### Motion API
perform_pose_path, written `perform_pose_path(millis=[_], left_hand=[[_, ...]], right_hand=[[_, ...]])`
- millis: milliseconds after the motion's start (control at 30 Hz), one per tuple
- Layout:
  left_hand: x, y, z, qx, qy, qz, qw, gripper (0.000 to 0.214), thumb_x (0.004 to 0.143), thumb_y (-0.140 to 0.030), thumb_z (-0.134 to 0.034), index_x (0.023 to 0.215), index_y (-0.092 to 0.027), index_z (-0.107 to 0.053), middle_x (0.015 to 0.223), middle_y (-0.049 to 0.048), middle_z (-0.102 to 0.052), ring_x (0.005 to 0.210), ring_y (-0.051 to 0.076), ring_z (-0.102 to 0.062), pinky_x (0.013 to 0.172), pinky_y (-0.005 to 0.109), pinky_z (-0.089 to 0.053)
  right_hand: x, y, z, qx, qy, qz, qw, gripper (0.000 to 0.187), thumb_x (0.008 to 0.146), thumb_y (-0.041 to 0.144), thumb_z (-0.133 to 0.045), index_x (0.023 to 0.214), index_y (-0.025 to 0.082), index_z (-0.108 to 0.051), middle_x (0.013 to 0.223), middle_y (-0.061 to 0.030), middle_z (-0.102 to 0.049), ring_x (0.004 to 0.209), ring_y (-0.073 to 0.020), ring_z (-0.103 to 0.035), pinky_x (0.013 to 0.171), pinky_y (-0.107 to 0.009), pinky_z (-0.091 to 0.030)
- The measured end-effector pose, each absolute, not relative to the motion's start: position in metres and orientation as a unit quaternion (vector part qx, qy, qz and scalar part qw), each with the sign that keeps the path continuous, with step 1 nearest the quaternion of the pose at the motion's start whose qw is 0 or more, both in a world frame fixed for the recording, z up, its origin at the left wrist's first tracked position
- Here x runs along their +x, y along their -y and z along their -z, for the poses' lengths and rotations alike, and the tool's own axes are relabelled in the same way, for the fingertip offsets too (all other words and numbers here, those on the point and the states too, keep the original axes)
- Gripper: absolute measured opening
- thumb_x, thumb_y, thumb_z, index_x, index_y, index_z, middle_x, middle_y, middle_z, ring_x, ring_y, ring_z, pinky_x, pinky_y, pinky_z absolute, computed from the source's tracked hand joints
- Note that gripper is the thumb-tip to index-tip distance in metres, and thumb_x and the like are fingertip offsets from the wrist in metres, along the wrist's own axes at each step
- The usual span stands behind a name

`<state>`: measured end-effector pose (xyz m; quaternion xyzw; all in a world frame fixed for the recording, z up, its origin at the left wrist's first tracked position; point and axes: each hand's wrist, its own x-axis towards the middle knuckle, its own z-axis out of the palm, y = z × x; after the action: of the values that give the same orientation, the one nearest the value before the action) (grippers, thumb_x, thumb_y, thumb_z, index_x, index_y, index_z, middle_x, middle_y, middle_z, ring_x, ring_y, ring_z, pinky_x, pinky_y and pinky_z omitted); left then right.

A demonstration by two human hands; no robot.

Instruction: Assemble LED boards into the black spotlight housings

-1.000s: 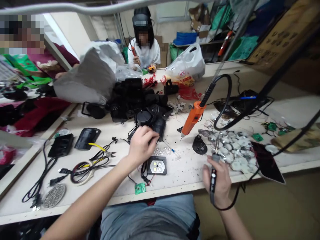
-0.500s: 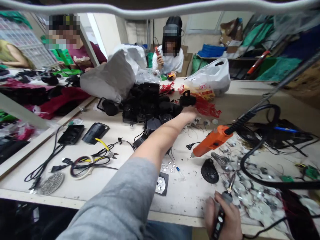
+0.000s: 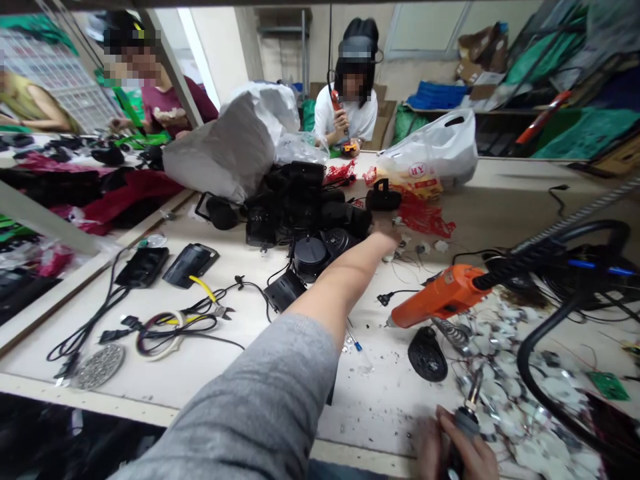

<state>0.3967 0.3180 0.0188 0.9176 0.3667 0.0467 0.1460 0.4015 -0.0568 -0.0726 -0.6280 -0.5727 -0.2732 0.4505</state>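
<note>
My left arm stretches forward across the workbench. My left hand is beside the heap of black plastic housings, by small white parts with thin wires; its fingers are smeared by motion. At the bottom right my right hand is closed around a soldering iron, its metal tip pointing up and away. Left of that tip lies a black teardrop-shaped part. An orange electric screwdriver hangs on a coiled cord between my two hands.
Many white round parts are heaped at the right, near a green circuit board. Yellow-handled cutters, a tape roll and black cables lie at the left. Plastic bags stand farther back. A co-worker sits opposite.
My left hand has drawn slightly back toward me from beside the black housings. The soldering iron in my right hand sits a little lower and farther right. The view has shifted slightly.
</note>
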Motion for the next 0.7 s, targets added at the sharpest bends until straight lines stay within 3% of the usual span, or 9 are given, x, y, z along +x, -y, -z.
perform_pose_path(millis=[133, 200, 300, 367, 467, 567, 700], left_hand=[[0.390, -0.316, -0.033, 0.924, -0.360, -0.035, 0.124, 0.024, 0.096, -0.016, -0.059, 0.118, -0.011, -0.067, 0.127, 0.0125, -0.062, 0.123, 0.028, -0.058, 0.107, 0.043, -0.044], [0.384, -0.320, -0.046, 0.924, -0.359, -0.057, 0.117, 0.027, 0.095, -0.010, -0.055, 0.118, -0.012, -0.068, 0.134, 0.0151, -0.056, 0.127, 0.031, -0.054, 0.105, 0.039, -0.042], [0.365, -0.324, -0.071, 0.908, -0.382, -0.130, 0.118, 0.028, 0.092, -0.017, -0.061, 0.120, -0.014, -0.065, 0.141, 0.0185, -0.046, 0.119, 0.029, -0.056, 0.095, 0.035, -0.047], [0.344, -0.319, -0.087, 0.881, -0.398, -0.212, 0.145, 0.027, 0.088, -0.020, -0.067, 0.113, -0.012, -0.065, 0.136, 0.0184, -0.048, 0.109, 0.025, -0.060, 0.092, 0.032, -0.048], [0.297, -0.292, -0.102, 0.835, -0.398, -0.288, 0.247, 0.016, 0.084, -0.022, -0.070, 0.095, -0.012, -0.064, 0.112, 0.0112, -0.060, 0.091, 0.018, -0.061, 0.083, 0.029, -0.050], [0.238, -0.243, -0.100, 0.769, -0.376, -0.290, 0.428, 0.014, 0.089, -0.029, -0.064, 0.094, -0.016, -0.061, 0.082, 0.0001, -0.060, 0.065, 0.011, -0.057, 0.068, 0.025, -0.051], [0.162, -0.172, -0.073, 0.681, -0.383, -0.286, 0.555, 0.031, 0.087, -0.047, -0.066, 0.091, -0.017, -0.065, 0.076, -0.0021, -0.057, 0.063, 0.008, -0.057, 0.060, 0.020, -0.049]], right_hand=[[0.401, 0.057, 0.076, -0.627, 0.565, 0.290, 0.451, 0.070, 0.078, 0.007, -0.077, 0.141, 0.033, -0.060, 0.084, -0.0017, -0.075, 0.068, -0.0234, -0.067, 0.067, -0.039, -0.054], [0.403, 0.058, 0.077, -0.626, 0.577, 0.284, 0.442, 0.069, 0.079, 0.009, -0.077, 0.142, 0.034, -0.059, 0.084, -0.0010, -0.075, 0.069, -0.0242, -0.067, 0.069, -0.040, -0.054], [0.405, 0.059, 0.071, -0.622, 0.597, 0.309, 0.403, 0.075, 0.080, 0.004, -0.075, 0.149, 0.023, -0.052, 0.080, -0.0022, -0.074, 0.071, -0.0228, -0.065, 0.072, -0.037, -0.055], [0.405, 0.060, 0.066, -0.606, 0.616, 0.343, 0.368, 0.076, 0.079, 0.001, -0.075, 0.149, 0.015, -0.049, 0.079, -0.0044, -0.074, 0.072, -0.0234, -0.065, 0.073, -0.036, -0.055], [0.403, 0.060, 0.061, -0.590, 0.639, 0.359, 0.338, 0.068, 0.081, 0.001, -0.072, 0.145, 0.013, -0.051, 0.084, -0.0068, -0.075, 0.076, -0.0248, -0.066, 0.076, -0.036, -0.056], [0.403, 0.059, 0.062, -0.594, 0.627, 0.338, 0.375, 0.053, 0.084, 0.006, -0.071, 0.134, 0.015, -0.059, 0.087, -0.0066, -0.074, 0.076, -0.0229, -0.067, 0.076, -0.035, -0.056], [0.402, 0.054, 0.061, -0.590, 0.600, 0.346, 0.415, 0.037, 0.082, 0.009, -0.075, 0.117, 0.014, -0.066, 0.081, -0.0067, -0.071, 0.070, -0.0216, -0.065, 0.068, -0.033, -0.056]])
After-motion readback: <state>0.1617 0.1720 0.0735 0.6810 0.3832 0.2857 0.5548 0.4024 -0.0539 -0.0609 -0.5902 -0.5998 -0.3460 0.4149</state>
